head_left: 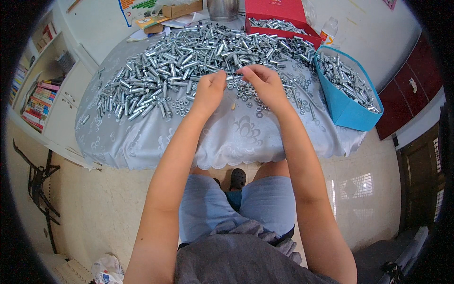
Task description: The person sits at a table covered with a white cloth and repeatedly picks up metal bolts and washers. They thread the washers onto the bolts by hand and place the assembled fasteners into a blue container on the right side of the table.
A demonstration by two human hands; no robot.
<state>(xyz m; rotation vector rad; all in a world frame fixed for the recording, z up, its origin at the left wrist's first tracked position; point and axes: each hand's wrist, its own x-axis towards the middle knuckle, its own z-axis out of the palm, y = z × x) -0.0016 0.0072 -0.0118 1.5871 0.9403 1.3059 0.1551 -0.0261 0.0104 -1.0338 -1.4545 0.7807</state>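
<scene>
Over the near edge of the pile, my left hand (211, 92) and my right hand (266, 86) face each other with fingers pinched. Between their fingertips spans a thin, silvery bolt (231, 77); the fingers cover both its ends. Behind the hands spreads a big heap of shiny metal sleeves (175, 60), mixed with bolts. Small hex nuts and washers (244, 93) lie loose just below and beside my right hand. A few long, thin bolts (298, 98) rest to the right of that hand.
A blue fabric bin (351, 113) full of bolts stands at the table's right edge. At the back are a red box (279, 8) holding more metal parts, a metal pot (222, 10) and a plastic bottle (328, 31). A pale patterned cloth (227, 137) covers the table.
</scene>
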